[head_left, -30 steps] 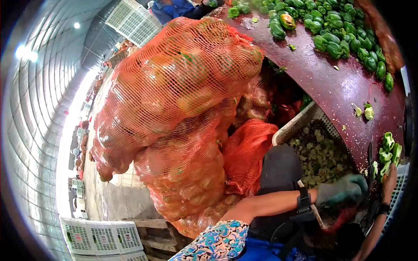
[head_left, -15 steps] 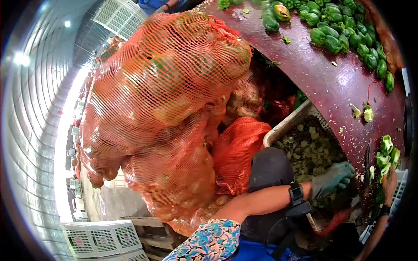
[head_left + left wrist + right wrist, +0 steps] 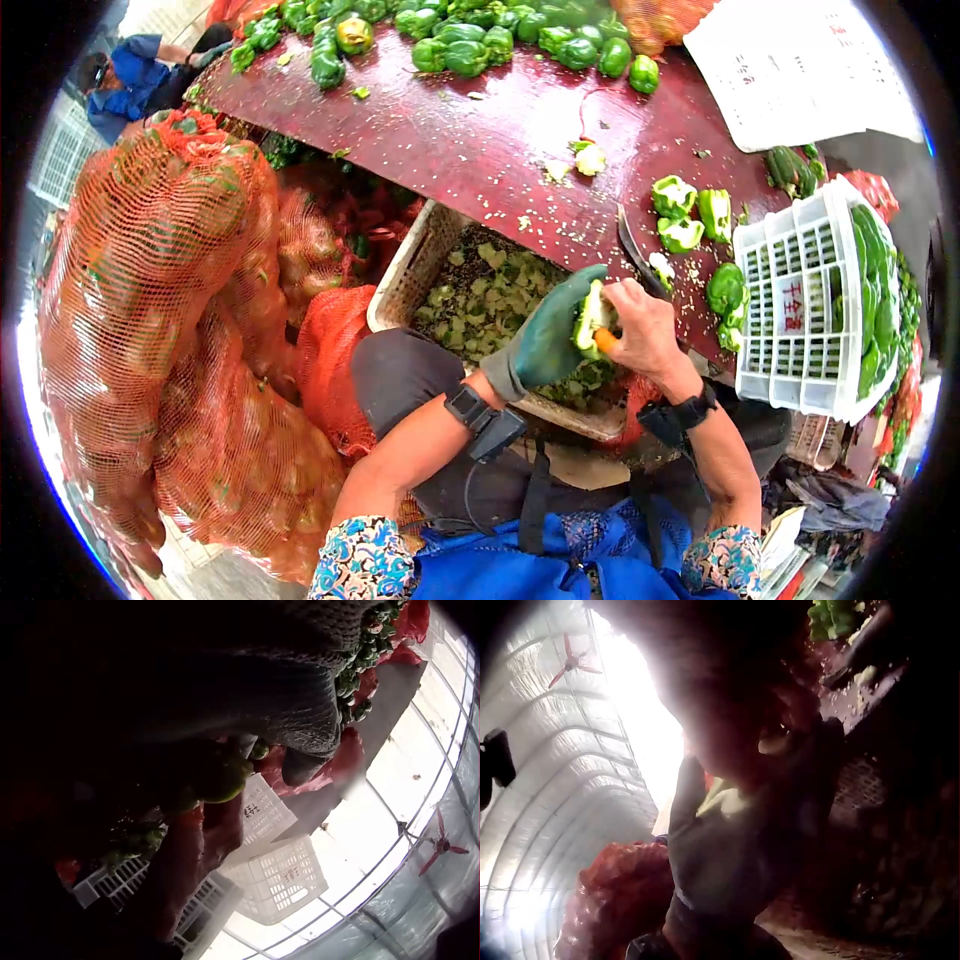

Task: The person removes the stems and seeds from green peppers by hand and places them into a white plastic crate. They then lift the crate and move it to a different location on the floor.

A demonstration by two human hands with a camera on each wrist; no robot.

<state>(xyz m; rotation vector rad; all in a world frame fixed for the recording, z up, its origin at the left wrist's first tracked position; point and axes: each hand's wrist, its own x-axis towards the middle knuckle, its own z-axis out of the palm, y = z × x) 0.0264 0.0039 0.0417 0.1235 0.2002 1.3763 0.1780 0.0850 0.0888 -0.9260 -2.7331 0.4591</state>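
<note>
Over the crate (image 3: 397, 262), my left hand (image 3: 548, 335), in a grey-green glove, holds a cut green bell pepper (image 3: 586, 318) with its pale inside showing. My bare right hand (image 3: 645, 332) grips the pepper from the other side, fingers curled at its edge. An orange cover is on that thumb. In the left wrist view the pepper (image 3: 219, 776) is dark between glove and bare hand; the right wrist view shows the gloved hand (image 3: 724, 851) around its pale part. A dark curved knife (image 3: 634, 245) lies on the red table, near pepper pieces (image 3: 678, 198).
Whole green peppers (image 3: 465, 50) line the far side of the red table (image 3: 400, 130). A white basket of peppers (image 3: 790, 310) stands at right, beyond more green peppers (image 3: 727, 290). Full red mesh sacks (image 3: 150, 330) rise at left. Pale scraps (image 3: 490, 290) lie in the crate.
The head view has swung right. My gloved left hand and my right hand, earlier apart, have come together on the cut pepper; the right has left the pepper pieces at the table's edge.
</note>
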